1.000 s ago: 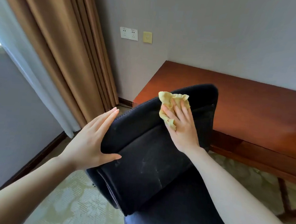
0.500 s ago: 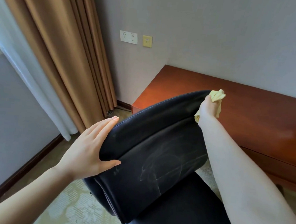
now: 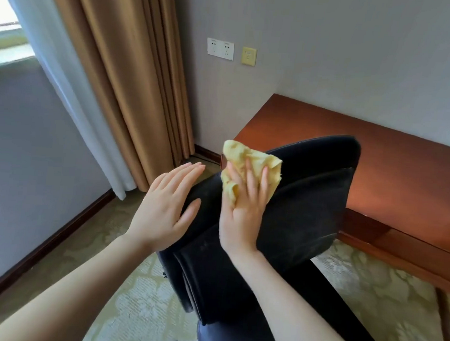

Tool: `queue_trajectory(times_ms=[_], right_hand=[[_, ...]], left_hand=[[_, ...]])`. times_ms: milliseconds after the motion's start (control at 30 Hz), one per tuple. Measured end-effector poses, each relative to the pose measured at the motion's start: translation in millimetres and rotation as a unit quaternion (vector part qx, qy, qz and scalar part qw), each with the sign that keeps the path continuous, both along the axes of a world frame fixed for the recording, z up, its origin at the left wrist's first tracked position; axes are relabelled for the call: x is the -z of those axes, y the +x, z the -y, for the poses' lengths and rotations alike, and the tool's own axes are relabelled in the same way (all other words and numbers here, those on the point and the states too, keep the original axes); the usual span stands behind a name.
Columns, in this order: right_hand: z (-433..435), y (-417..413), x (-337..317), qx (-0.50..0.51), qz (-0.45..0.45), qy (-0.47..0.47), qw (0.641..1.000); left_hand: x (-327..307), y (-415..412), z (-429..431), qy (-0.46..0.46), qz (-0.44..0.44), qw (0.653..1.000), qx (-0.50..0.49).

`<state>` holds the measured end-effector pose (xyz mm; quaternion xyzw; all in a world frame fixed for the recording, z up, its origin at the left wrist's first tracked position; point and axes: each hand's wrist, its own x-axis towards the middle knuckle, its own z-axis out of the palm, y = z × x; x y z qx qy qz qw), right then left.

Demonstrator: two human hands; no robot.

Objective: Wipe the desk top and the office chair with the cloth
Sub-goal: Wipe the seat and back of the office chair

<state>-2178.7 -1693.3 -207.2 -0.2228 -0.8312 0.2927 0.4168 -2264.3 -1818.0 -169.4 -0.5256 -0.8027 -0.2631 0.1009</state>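
The black office chair's backrest [image 3: 304,202] fills the middle of the view, with its seat [image 3: 315,309] below. My right hand [image 3: 242,216] presses a crumpled yellow cloth [image 3: 241,155] against the upper left part of the backrest, fingers spread and straight over it. My left hand [image 3: 165,206] lies flat against the backrest's left edge, fingers straight and together. The reddish-brown wooden desk top [image 3: 391,168] stands behind the chair along the grey wall.
Tan curtains [image 3: 134,84] hang in the corner to the left, with wall sockets [image 3: 220,48] beside them. A grey wall [image 3: 20,142] runs along the left. Patterned carpet [image 3: 130,297] covers the floor. A desk leg [image 3: 444,327] stands at lower right.
My right hand has swept the cloth from the backrest's far right top corner back to its upper left part. My left hand has stayed on the left edge.
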Motion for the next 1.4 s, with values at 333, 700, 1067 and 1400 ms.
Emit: queue_trajectory(times_ms=[333,700,1067,1400], right_hand=[[13.8,42.9,30.2,-0.191,0.058,0.235,0.951],[-71.5,66.7,30.9,-0.031,0.208,0.23,0.95],[-9.9,-3.4,-20.9,0.062,0.15,-0.014,0.987],[47.7,21.5,33.3,-0.064,0.142,0.257,0.954]], left_hand=[[2.2,11.7,14.5,0.019,-0.027,0.999,-0.023],[22.4,41.6,62.9,-0.127,-0.031,0.991,-0.04],[18.4,47.2,67.6,-0.176,-0.026,0.982,-0.061],[17.4,48.6,70.5,-0.167,-0.02,0.985,-0.047]])
